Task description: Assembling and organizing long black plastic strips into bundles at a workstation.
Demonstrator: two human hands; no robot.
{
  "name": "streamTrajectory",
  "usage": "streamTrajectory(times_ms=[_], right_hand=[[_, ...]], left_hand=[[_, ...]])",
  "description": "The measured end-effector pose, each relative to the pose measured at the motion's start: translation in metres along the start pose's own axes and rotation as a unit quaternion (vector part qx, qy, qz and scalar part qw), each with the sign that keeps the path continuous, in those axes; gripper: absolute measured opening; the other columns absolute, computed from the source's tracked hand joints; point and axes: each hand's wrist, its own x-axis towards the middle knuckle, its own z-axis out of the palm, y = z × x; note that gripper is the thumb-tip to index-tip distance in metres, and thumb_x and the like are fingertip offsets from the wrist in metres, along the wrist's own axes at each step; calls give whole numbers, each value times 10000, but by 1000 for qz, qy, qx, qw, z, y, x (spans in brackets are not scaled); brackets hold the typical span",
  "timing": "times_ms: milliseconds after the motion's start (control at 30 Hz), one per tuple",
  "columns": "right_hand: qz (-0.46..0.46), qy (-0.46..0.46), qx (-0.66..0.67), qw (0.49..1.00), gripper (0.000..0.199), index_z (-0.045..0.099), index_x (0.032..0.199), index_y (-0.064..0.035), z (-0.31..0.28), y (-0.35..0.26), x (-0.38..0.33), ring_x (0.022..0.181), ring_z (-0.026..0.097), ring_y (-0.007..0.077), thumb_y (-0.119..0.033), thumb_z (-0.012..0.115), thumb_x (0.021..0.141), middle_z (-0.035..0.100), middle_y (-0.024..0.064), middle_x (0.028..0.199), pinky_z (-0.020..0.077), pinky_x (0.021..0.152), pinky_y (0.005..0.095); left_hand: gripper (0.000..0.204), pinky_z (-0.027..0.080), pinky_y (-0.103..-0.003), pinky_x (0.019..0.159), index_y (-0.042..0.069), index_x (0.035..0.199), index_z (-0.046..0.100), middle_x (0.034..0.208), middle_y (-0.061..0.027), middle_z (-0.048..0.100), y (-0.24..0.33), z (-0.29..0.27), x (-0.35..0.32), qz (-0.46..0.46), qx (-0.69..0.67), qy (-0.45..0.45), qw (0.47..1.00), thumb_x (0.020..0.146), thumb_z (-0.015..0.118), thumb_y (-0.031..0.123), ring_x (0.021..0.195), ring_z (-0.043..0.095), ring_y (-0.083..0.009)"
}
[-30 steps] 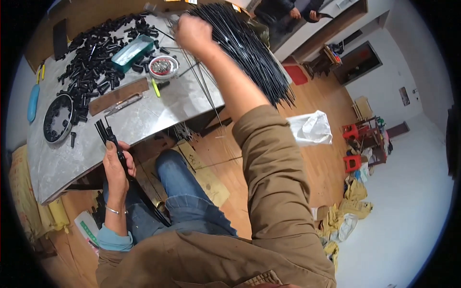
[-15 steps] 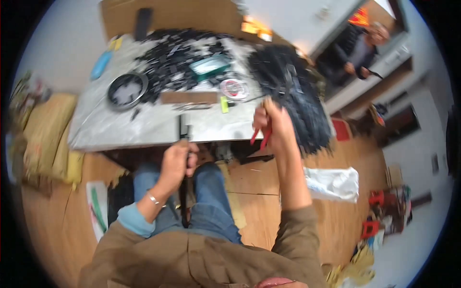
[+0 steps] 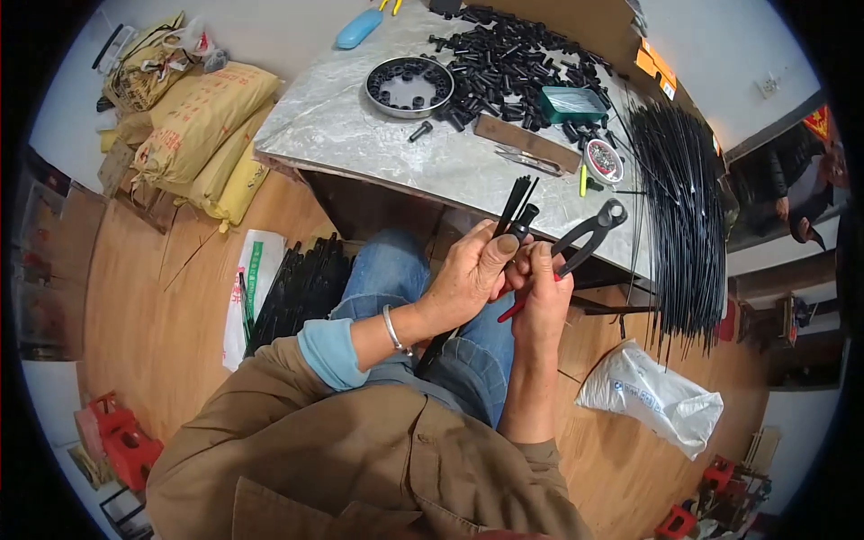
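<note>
Currently closed, both of them: the left hand (image 3: 470,272) around a bundle of thin black rods (image 3: 514,202), with a short black tube (image 3: 529,213) sticking up right beside the rods; the right hand (image 3: 543,292) around red-handled pincers (image 3: 594,236), black head aimed up and to the right. Held close against each other above the blue jeans (image 3: 391,261), near the front edge of a grey marbled table (image 3: 333,139). Impossible to tell whether also pinching the tube with the right fingertips, partly hidden.

Beyond, on the tabletop: a round metal-rimmed bowl (image 3: 409,112) of black pieces, one loose black plug (image 3: 420,132) near it, a broad heap of black plugs (image 3: 504,72), a flat brown bar (image 3: 526,142), a green box (image 3: 576,118), a white dish (image 3: 589,155) of small metal bits. Farther right, a thick sheaf of long black rods (image 3: 684,216), overhanging the edge. Below, on the floor, a white plastic bag (image 3: 652,396).
</note>
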Motion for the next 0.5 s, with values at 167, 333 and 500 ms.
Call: streamTrajectory(times_ms=[167, 333, 500], right_hand=[[-6, 31, -27, 999, 203, 551, 888, -26, 8, 7, -9, 552, 404, 78, -220, 566, 946, 481, 1, 684, 327, 497, 219], [-21, 3, -76, 997, 199, 547, 842, -40, 8, 2, -13, 548, 407, 77, -209, 567, 944, 482, -6, 660, 320, 492, 226], [-23, 13, -80, 996, 194, 551, 849, -40, 8, 3, -11, 548, 406, 76, -209, 569, 943, 487, -4, 663, 312, 491, 222]], left_hand=[[485, 365, -211, 459, 20, 1015, 580, 740, 2, 476, -6, -3, 1, 15, -9, 28, 999, 960, 434, 480, 528, 436, -45], [516, 374, -211, 475, 14, 1008, 583, 796, -6, 473, -8, -2, 4, 5, -16, 35, 999, 952, 433, 504, 547, 435, -50], [522, 377, -204, 476, 17, 997, 580, 747, 5, 483, -6, -1, 6, -6, -4, 36, 999, 947, 437, 517, 550, 435, -43]])
